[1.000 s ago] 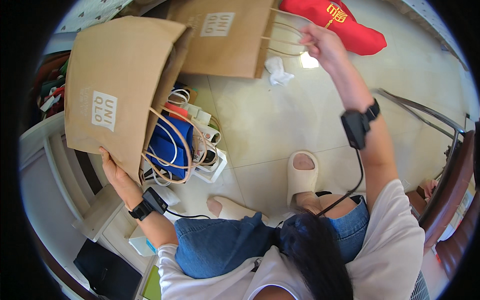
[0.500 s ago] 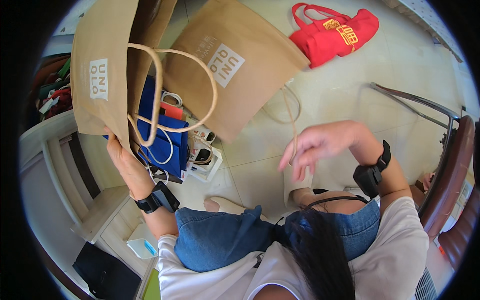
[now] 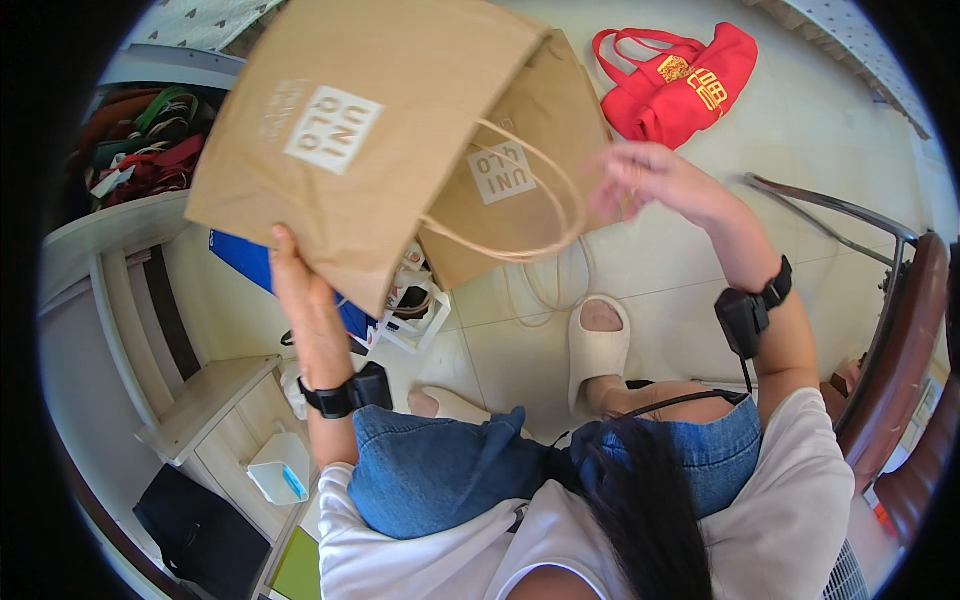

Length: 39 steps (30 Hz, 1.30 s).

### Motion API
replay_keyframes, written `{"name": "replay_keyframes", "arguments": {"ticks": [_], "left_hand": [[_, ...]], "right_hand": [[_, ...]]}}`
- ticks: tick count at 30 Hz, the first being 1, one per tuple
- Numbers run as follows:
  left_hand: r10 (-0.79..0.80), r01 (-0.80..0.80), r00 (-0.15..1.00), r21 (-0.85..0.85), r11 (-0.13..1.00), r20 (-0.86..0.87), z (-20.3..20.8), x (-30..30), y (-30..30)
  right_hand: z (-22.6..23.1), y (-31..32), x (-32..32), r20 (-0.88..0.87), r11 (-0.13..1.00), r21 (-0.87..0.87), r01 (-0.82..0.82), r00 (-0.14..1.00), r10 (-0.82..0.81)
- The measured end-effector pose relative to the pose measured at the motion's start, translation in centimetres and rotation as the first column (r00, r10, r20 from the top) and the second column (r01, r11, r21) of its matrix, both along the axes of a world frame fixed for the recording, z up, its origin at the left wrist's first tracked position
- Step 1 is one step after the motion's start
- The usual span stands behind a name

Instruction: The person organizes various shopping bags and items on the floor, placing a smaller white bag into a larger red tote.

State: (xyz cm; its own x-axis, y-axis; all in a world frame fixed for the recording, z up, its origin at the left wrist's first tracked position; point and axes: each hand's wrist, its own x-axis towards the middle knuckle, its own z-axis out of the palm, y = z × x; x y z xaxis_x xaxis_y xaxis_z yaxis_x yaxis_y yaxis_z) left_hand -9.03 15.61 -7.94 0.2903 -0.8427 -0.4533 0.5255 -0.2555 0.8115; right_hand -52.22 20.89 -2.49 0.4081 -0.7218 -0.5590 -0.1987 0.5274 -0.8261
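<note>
A large brown paper shopping bag (image 3: 330, 215) is tilted in front of me at the left, its twisted rope handles (image 3: 500, 255) facing right. My left hand (image 3: 298, 280) grips its lower edge, thumb on the near face and the other fingers hidden behind. Beyond the handles, my right hand (image 3: 655, 180) is raised with its fingers smeared by motion; whether they touch anything does not show. A second brown paper bag (image 3: 575, 110) lies partly covered behind the first, with its cord handle on the floor. Part of a blue bag (image 3: 240, 258) shows under the held one.
A red cloth bag (image 3: 675, 95) lies on the tiled floor at the far right. A white box of small items (image 3: 415, 325) stands beneath the held bag. To the left are an open compartment of folded bags (image 3: 155, 140) and a pale cabinet (image 3: 215, 400). A brown chair (image 3: 895, 360) stands at right.
The held paper bag has swung right and tilted, now covering more of the second bag and the blue one. My right hand has moved up and away, off the second bag's cord handle.
</note>
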Motion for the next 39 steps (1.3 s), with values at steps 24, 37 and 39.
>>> {"name": "replay_keyframes", "arguments": {"ticks": [24,37,39], "left_hand": [[-0.749,0.721,0.639,0.202,0.663,0.175,-3.4,-8.3,4.0],[-0.186,0.587,0.281,-0.015,0.809,0.942,-5.0,-12.4,3.0],[-0.107,0.628,0.076,0.035,0.778,0.991,-3.6,-12.8,2.1]], "right_hand": [[-3.7,1.2,-9.8,-0.64,0.945,0.226,0.236,0.767,-0.038],[-14.5,-5.5,-4.6,-0.268,0.684,-0.628,0.37,0.723,-0.637],[-14.9,-7.4,-4.2,-0.285,0.651,-0.687,0.322,0.705,-0.65]]}}
